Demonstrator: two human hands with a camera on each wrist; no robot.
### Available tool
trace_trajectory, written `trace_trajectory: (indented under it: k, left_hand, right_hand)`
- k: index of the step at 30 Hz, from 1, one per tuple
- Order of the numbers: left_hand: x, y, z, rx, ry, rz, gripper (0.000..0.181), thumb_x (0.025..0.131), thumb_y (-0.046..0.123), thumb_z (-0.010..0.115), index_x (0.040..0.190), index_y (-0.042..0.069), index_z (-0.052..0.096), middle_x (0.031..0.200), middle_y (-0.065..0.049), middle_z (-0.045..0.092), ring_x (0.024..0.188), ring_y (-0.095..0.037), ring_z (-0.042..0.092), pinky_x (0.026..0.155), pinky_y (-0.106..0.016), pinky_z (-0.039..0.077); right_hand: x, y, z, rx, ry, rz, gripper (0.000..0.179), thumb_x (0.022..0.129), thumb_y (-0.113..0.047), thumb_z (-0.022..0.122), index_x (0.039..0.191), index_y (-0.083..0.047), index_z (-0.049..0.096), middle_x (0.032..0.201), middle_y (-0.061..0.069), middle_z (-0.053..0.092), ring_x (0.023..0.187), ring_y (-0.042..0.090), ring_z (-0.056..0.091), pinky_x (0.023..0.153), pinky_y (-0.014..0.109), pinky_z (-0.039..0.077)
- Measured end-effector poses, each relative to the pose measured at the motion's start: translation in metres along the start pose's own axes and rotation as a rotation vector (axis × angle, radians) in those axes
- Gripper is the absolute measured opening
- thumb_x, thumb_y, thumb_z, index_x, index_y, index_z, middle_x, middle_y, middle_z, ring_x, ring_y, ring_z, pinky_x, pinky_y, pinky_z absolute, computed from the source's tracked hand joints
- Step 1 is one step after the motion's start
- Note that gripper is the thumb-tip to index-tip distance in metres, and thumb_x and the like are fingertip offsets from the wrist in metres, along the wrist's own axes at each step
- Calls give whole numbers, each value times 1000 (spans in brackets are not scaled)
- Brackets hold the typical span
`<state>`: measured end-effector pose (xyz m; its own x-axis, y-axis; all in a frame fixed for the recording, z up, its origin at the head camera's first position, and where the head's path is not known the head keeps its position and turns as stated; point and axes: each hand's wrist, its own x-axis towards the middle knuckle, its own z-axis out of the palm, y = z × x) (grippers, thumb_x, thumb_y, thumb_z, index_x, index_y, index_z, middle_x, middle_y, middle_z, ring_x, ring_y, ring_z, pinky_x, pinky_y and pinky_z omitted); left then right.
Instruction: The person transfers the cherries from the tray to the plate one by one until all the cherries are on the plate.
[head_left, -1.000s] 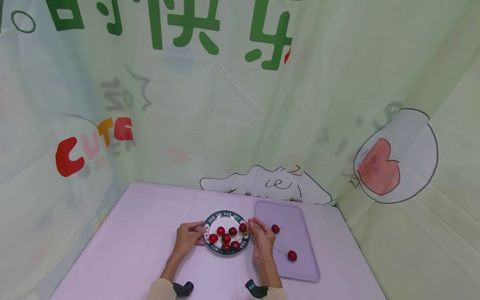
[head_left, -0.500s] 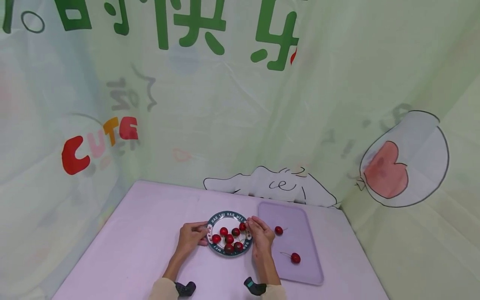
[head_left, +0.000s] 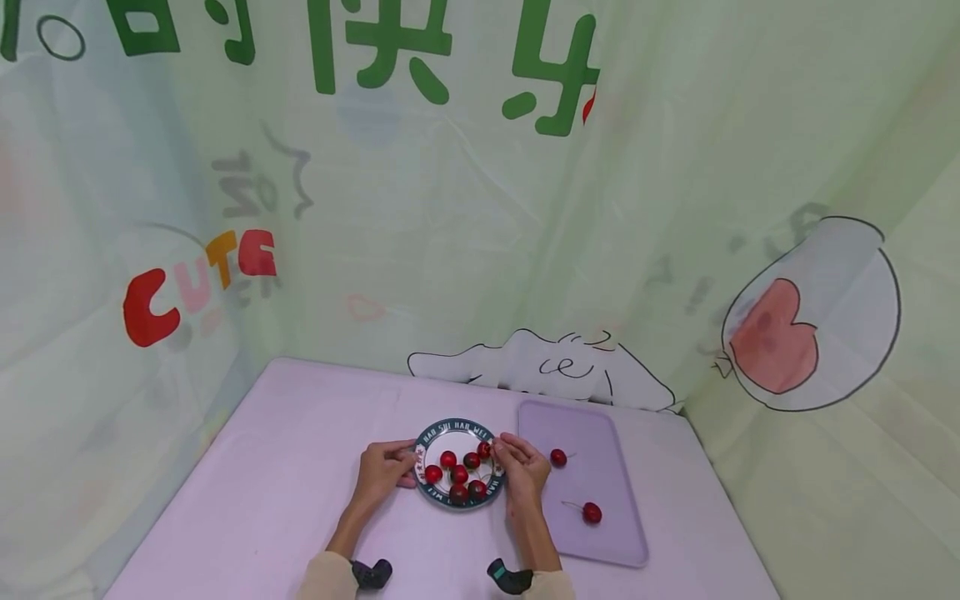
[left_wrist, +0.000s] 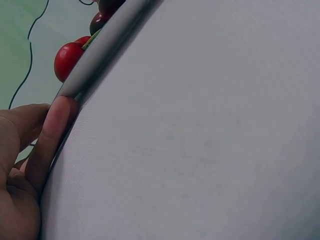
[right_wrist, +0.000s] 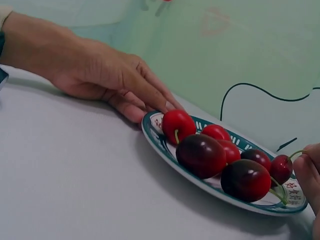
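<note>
In the head view my left hand [head_left: 384, 471] grips the left rim of a round plate [head_left: 427, 442] with a green lettered border. On the plate lie several red and dark cherries [head_left: 459, 474], also visible in the right wrist view. At the plate's right edge my right hand [head_left: 523, 468] pinches the stem of a small dark-red cherry [right_wrist: 281, 168], which sits low over the rim among the others. The left wrist view shows my left fingers [left_wrist: 56, 122] pressed against the rim's side; most of the plate is hidden there.
To the right lies a flat purple tray [head_left: 573, 533] with two stemmed cherries, one farther back [head_left: 558, 457] and one nearer [head_left: 592, 512]. The pale tabletop [head_left: 300, 450] ends at a printed curtain [head_left: 450, 250] behind.
The view has shifted, so the scene sits slightly farther right. The cherry at my right fingertips has moved slightly inward over the plate. My left hand stays on the rim.
</note>
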<state>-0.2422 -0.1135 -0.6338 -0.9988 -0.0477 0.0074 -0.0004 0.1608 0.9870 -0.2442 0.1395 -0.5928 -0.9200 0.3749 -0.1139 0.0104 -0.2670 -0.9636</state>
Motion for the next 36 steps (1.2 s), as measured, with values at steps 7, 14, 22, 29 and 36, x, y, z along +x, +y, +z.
trace_trajectory:
  k: [7,14,22,29,36]
  left_hand:
    - [0,1,1,-3,4,-7,37,103,2,71,140,-1,72,92,-12,72,63,-16,76,62,-24,67]
    - [-2,4,1,12,13,-9,37,103,1,71,140,-2,71,92,-13,73,63,-15,76,63,-22,67]
    - [-2,3,2,3,10,-10,37,103,2,72,140,-1,72,93,-13,72,63,-15,75,63,-23,67]
    - [-2,1,1,-5,9,-16,37,103,3,73,139,0,73,92,-13,73,63,-16,76,62,-22,67]
    - [-4,4,0,-15,1,6,36,102,2,73,138,-2,73,91,-14,73,61,-15,75,62,-23,67]
  right_hand:
    - [-3,1,-7,-117,16,-90,22,94,3,81,115,9,79,108,24,82,88,17,81,75,16,66]
    - [-4,5,-14,-225,11,-162,17,91,3,84,108,6,81,100,20,83,78,7,75,71,14,64]
    - [-8,8,-18,-367,-9,-233,16,90,5,84,105,0,84,99,18,84,83,11,79,77,11,63]
    - [-15,9,-23,-534,-29,-288,14,92,-3,86,103,-13,87,96,6,85,89,14,76,77,13,61]
    - [-20,10,-23,-637,-26,-385,18,89,-3,88,101,-17,87,91,-1,84,85,12,73,73,17,59]
